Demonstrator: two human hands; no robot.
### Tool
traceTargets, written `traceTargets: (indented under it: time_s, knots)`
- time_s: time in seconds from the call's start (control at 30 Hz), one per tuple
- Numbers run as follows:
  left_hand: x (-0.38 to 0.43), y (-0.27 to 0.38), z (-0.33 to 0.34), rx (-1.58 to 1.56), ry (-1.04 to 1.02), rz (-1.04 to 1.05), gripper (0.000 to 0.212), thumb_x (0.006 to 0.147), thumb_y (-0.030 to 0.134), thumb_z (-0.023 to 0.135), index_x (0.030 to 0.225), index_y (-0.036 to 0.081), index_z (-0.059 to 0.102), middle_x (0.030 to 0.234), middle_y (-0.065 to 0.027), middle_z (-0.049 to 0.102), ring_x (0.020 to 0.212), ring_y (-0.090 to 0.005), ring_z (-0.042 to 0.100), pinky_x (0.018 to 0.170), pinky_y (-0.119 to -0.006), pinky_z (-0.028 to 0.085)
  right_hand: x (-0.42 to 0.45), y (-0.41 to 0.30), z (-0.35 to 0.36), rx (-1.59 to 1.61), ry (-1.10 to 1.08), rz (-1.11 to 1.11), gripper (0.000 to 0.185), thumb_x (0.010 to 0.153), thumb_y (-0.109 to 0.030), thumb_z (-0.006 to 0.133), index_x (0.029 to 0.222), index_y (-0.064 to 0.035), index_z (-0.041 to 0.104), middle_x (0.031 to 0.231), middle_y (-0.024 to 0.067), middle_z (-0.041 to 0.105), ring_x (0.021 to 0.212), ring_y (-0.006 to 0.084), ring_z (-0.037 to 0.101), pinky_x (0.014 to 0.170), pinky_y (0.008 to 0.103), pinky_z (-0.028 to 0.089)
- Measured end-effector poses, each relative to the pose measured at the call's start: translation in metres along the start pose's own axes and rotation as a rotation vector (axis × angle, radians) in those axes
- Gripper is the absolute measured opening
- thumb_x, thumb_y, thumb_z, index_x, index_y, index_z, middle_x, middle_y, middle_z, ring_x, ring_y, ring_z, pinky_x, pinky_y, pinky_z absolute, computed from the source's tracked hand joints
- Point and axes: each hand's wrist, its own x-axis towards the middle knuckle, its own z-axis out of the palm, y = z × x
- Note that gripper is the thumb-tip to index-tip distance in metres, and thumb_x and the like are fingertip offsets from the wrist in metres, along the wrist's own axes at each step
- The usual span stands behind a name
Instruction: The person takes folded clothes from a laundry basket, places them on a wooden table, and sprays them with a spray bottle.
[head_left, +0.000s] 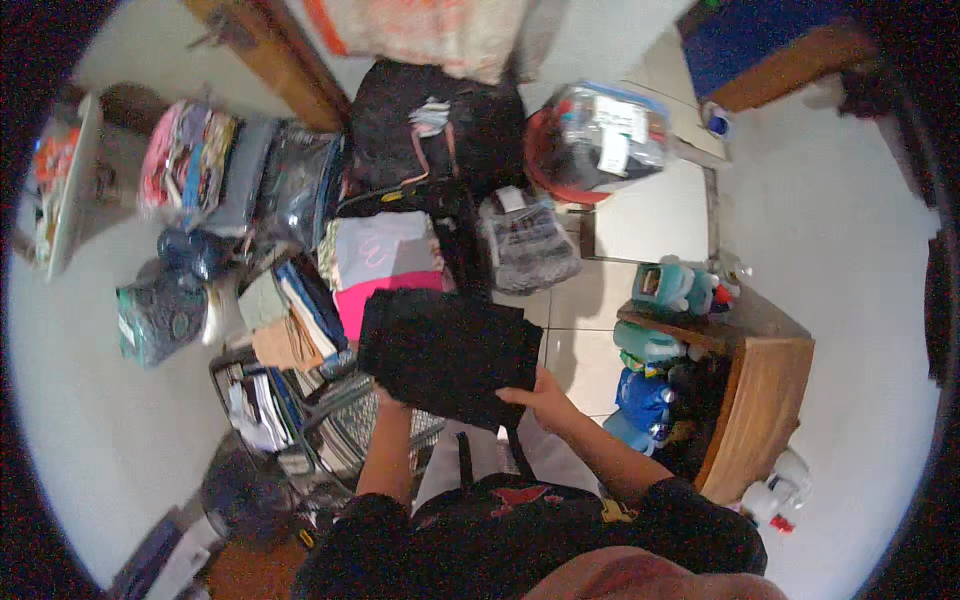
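Observation:
A folded black cloth (450, 352) is held flat in front of my body with both hands. My left hand (390, 396) grips its lower left edge, the fingers mostly hidden beneath it. At the lower right edge, my right hand (531, 397) pinches it, thumb on top. Just beyond the cloth lies a stack of folded clothes, with a bright pink garment (367, 296) and a light grey one (382, 240) with pink lettering. Right of that stack sits a grey bundle in clear plastic (529, 244).
Folded clothes (289, 322) lie over black wire baskets (322, 424) at left. A large black bag (435, 142) is ahead. Right of it, a red basin (546, 161) holds a filled plastic bag (615, 135). A wooden cabinet (757, 405) with bottles stands at right.

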Motion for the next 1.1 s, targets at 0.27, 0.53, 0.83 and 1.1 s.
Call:
traceTargets:
  time_s: [0.27,0.53,0.83,1.1]
  knots:
    - [-0.016,0.004,0.11,0.29,-0.107,-0.219,0.065,0.085,0.054,0.028,0.123,0.002,0.038,0.122,-0.0131,0.044,0.111,-0.0286,0.043,0.097,-0.04,0.029,-0.087,0.005,-0.054,0.042,-0.062,-0.291,0.057,0.068,-0.014,0.069,0.117,-0.0028,0.041,0.105,0.006,0.053,0.096,0.0153,0.049,0.087,0.0323,0.039]
    - [-0.002,-0.149,0.223,0.905,-0.406,-0.642,0.055,0.084,0.038,0.042,0.121,-0.002,0.037,0.118,-0.0141,0.047,0.105,-0.0284,0.048,0.091,-0.04,0.036,-0.243,0.043,-0.149,0.034,0.367,-0.463,0.063,0.069,-0.003,0.066,0.122,-0.0001,0.033,0.111,0.0059,0.048,0.101,0.0152,0.045,0.089,0.0299,0.036]
    - [-0.096,-0.406,0.343,1.338,-0.988,-1.288,0.065,0.061,0.0,0.055,0.123,0.0,0.034,0.111,-0.0107,0.05,0.1,-0.0217,0.049,0.086,-0.03,0.039,-0.412,0.136,-0.164,0.422,0.901,-0.85,0.057,0.068,-0.002,0.063,0.118,-0.0027,0.037,0.104,0.0026,0.051,0.095,0.0116,0.046,0.086,0.0277,0.037]
    - [-0.258,-0.566,0.39,1.655,-1.86,-1.541,0.064,0.062,0.003,0.058,0.123,0.004,0.038,0.111,-0.0061,0.051,0.098,-0.0165,0.048,0.087,-0.029,0.037,-0.454,0.209,-0.091,0.77,1.443,-0.95,0.047,0.07,-0.003,0.06,0.112,-0.0011,0.041,0.095,0.0052,0.055,0.086,0.0151,0.052,0.079,0.0282,0.042]
